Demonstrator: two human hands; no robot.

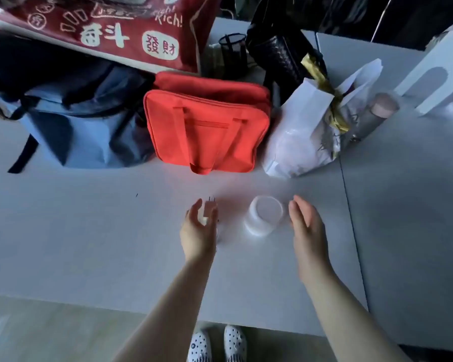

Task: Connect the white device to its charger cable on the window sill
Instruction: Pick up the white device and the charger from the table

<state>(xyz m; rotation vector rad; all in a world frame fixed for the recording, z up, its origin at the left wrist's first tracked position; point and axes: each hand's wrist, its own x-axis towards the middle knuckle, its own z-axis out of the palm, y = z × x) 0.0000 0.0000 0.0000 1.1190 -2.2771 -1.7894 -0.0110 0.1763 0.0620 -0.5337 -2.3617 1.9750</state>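
Note:
A round white device (pixel 264 215) stands on the pale sill surface (pixel 89 231), between my two hands. My left hand (pixel 199 228) is just to its left, fingers loosely curved round a small white charger plug (pixel 206 212) with dark prongs pointing away from me. My right hand (pixel 305 223) hovers just right of the device with straight fingers, not touching it. No cable is plainly visible.
Behind the device lie a red zip bag (pixel 207 126), a blue backpack (pixel 76 121), a white plastic bag (pixel 306 142) with a gold ribbon, and a dark red printed bag (pixel 102 30). The sill's near edge runs across the bottom; my shoes (pixel 217 343) show below it.

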